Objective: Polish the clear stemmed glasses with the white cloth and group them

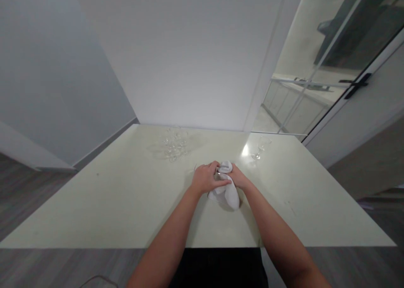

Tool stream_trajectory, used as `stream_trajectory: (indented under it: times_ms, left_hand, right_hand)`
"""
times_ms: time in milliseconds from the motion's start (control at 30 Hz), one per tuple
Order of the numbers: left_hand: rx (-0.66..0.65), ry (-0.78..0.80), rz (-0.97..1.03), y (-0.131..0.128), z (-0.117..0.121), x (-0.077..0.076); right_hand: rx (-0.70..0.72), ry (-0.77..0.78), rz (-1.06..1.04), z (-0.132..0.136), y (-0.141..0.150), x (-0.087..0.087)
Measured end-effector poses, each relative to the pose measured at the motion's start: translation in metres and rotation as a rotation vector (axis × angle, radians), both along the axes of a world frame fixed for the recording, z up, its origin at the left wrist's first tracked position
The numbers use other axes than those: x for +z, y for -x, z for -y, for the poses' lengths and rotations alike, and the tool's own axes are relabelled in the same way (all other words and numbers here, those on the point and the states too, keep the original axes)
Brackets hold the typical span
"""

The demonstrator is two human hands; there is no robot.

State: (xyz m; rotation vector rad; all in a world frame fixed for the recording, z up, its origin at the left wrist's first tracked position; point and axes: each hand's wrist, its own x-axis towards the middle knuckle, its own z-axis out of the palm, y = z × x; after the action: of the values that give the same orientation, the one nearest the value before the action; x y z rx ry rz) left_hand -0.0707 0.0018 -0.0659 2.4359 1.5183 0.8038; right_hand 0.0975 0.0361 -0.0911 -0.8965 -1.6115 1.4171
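between the hands (204,178) | white cloth (231,193) | clear glass (218,175) (mostly hidden)

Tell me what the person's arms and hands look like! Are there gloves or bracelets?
The left hand and right hand have no gloves. No sleeves, watch or bracelet show on the left forearm or right forearm. Any rings would be too small to tell.
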Motion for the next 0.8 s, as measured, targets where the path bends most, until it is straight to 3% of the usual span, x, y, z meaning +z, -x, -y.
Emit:
stream_trajectory:
  times_ms: [133,267,367,467,600,733,800]
  left_hand:
    - [0.055,0.083,0.258,0.000,-0.005,-0.002]
    - [0.028,0.220,0.805,0.000,-0.015,-0.005]
    - [0.007,0.270,1.111,0.000,-0.020,-0.007]
    - [-0.081,0.217,1.177,-0.002,-0.019,-0.006]
    - [-0.166,0.256,1.070,-0.008,-0.016,-0.007]
    - [-0.036,0.249,1.116,-0.013,-0.015,-0.008]
    - [0.018,0.256,1.225,-0.013,-0.015,-0.007]
  right_hand:
    - [-0.208,0.163,-0.141,0.001,0.005,0.001]
    - [-0.277,0.315,-0.333,-0.002,0.010,0.000]
    - [-0.278,0.229,-0.262,0.000,0.014,-0.002]
    - [-0.237,0.038,-0.116,0.009,0.022,-0.006]
    - [-0.177,-0.104,-0.025,0.019,0.034,-0.008]
    - [-0.236,-0.157,0.023,0.018,0.037,-0.008]
    - [-0.220,-0.085,-0.049,0.020,0.035,-0.005]
